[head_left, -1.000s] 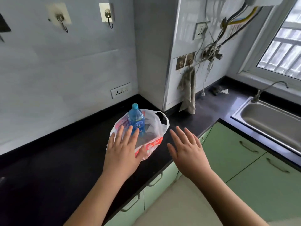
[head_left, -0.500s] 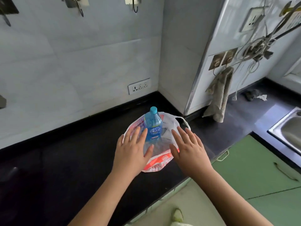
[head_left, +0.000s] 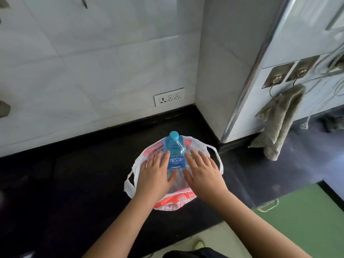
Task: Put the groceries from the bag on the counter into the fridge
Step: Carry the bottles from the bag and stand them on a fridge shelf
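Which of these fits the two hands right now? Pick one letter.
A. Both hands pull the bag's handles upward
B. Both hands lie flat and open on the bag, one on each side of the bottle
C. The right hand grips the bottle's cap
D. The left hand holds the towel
B: the left hand and right hand lie with straight fingers on the plastic bag, on either side of the upright blue bottle.

Both forearms reaching in from bottom of frame, converging toward centre. Left hand (head_left: 155, 175) flat, palm down, fingers straight and slightly spread, thumb angled toward frame centre. Right hand (head_left: 202, 173) mirrors it just right of centre: palm down, fingers extended, nothing gripped, narrow gap between the two thumbs.
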